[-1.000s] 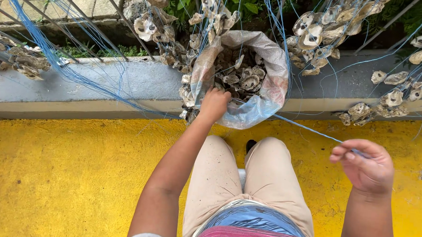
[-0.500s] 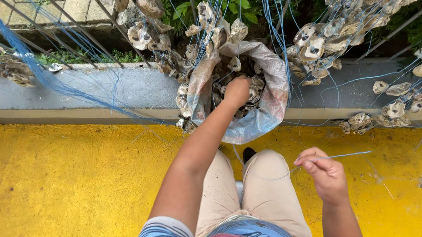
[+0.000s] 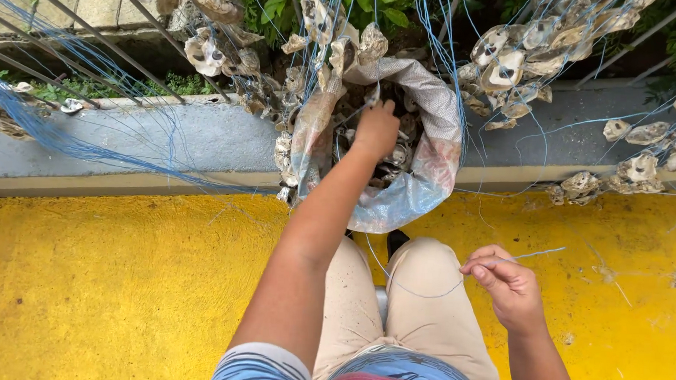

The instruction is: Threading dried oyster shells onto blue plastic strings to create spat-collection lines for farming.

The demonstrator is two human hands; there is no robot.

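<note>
Left hand [image 3: 375,130] is reaching right down into the open mouth of a woven sack [image 3: 423,175], fingers curled closed around something in there, though I honestly can't tell which shell it's gripping since the knuckles are hiding it. That sack is slumping against the grey concrete ledge [image 3: 202,140] at the far edge of the yellow floor [image 3: 102,278], and it's looking packed with oyster shells [image 3: 395,158]. Right hand [image 3: 506,287] is hanging out lower down by the person's right knee, pinching a thin blue line [image 3: 539,254] between thumb and fingertips, so it's closed on that line; the line is looping back in a slack curve across the beige trousers [image 3: 417,294] toward the sack, with a short end sticking out past the hand toward the right edge of the floor. More shells strung on blue line are dangling in clusters [image 3: 514,64] off the metal railing bars [image 3: 91,42] above the ledge, some to the left of the sack, a bigger bunch up at the top right corner. A few strung shells [image 3: 585,184] are lying on the ledge's front lip to the right, well apart from either hand. Green leaves [image 3: 274,2] are showing behind the bars.
</note>
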